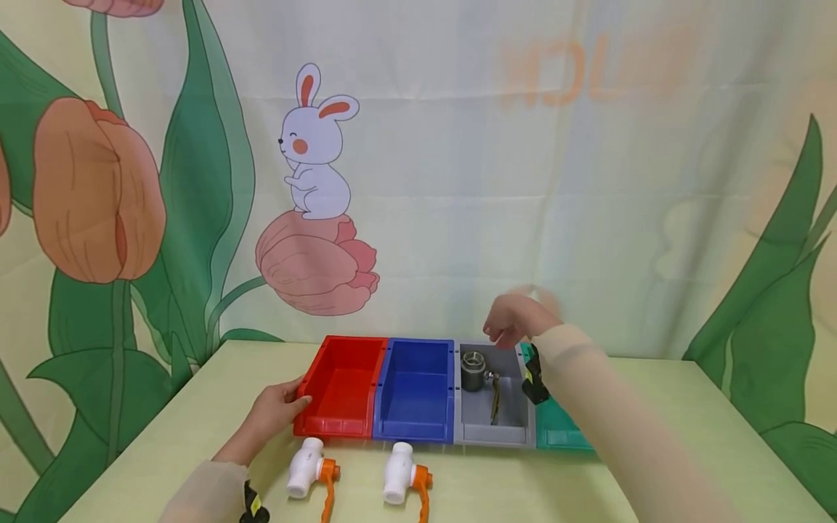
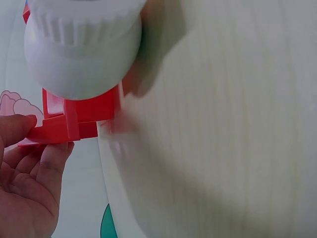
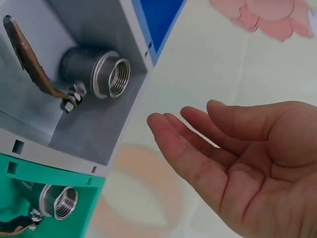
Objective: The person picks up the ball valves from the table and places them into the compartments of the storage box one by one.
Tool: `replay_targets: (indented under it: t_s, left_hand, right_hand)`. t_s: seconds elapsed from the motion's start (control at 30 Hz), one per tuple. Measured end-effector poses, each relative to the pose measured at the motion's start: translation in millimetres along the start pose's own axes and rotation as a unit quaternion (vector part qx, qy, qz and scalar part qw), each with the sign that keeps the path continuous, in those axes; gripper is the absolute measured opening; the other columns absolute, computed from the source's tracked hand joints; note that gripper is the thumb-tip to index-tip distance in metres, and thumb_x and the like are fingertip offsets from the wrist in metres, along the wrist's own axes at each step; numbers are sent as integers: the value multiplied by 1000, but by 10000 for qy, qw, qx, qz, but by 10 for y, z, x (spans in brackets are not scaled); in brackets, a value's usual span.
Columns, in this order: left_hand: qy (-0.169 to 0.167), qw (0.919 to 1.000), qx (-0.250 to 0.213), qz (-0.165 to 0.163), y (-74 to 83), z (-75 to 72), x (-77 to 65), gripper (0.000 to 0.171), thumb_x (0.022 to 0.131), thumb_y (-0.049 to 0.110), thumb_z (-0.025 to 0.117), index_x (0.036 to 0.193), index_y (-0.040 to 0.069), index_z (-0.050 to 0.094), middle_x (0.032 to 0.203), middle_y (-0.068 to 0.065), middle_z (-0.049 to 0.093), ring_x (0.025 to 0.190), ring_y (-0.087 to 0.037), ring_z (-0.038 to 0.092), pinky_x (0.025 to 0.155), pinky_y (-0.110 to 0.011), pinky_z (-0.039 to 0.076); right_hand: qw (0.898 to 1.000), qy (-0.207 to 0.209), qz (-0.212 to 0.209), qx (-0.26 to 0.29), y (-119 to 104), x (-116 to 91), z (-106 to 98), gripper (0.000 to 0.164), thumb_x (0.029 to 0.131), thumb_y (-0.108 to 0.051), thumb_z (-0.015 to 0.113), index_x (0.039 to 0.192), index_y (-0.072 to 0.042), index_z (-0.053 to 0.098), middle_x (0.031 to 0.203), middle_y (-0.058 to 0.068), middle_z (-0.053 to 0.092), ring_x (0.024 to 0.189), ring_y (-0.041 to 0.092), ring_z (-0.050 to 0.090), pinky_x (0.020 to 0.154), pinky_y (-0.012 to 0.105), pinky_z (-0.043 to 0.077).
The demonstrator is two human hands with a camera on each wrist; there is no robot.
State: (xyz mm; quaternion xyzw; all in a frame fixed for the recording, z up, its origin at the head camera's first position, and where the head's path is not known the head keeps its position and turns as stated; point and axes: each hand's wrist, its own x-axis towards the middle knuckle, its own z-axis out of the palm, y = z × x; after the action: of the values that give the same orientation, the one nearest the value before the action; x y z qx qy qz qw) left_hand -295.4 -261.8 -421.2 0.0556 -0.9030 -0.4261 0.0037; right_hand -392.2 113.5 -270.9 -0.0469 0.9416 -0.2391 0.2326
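Near the gray bin [image 1: 472,415], right hand [image 1: 516,318] loose, empty — left hand [image 1: 275,408], partly hidden, pinches red bin [image 1: 345,386].

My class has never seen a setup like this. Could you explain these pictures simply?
There is no machine: a person works bare-handed. One picture is taken from the person's head, the others from each wrist. On the table stand a red bin, blue bin, grey bin and green bin, with two white valves in front. One metal valve is in the grey bin, another in the green bin. The left grip pinches the red bin's side; the right grip, near the grey bin's back, holds nothing.
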Motion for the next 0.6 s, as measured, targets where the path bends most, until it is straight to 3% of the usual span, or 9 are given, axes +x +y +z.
replay_targets:
  t_s: [0.2, 0.47, 0.6]
  left_hand:
    - [7, 10000, 42, 59, -34, -3, -5, 57, 103, 8, 57, 153, -6, 36, 149, -33, 51, 128, -47, 58, 102, -49, 57]
    - [11, 10000, -41, 50, -26, -8, -13, 57, 103, 8, 57, 154, -6, 35, 149, -32, 51, 129, -48, 57, 103, -49, 56]
    - [4, 10000, -54, 31, -38, -8, -7, 57, 103, 8, 57, 154, -5, 35, 149, -32, 51, 128, -48, 58, 103, -48, 57]
  right_hand:
    - [9988, -97, -478, 82, -59, -113, 130, 38, 102, -2, 52, 139, 3, 61, 147, 19, 59, 115, 23, 71, 99, 32, 61]
    - [9947, -59, -995, 244, -23, -205, 286, 39, 102, -6, 54, 140, 3, 59, 139, 20, 65, 114, 30, 71, 96, 36, 62]
    - [9897, -69, -1267, 665, 15, -283, 430, 39, 102, -6, 55, 140, 4, 58, 132, 20, 69, 108, 27, 72, 91, 33, 63]
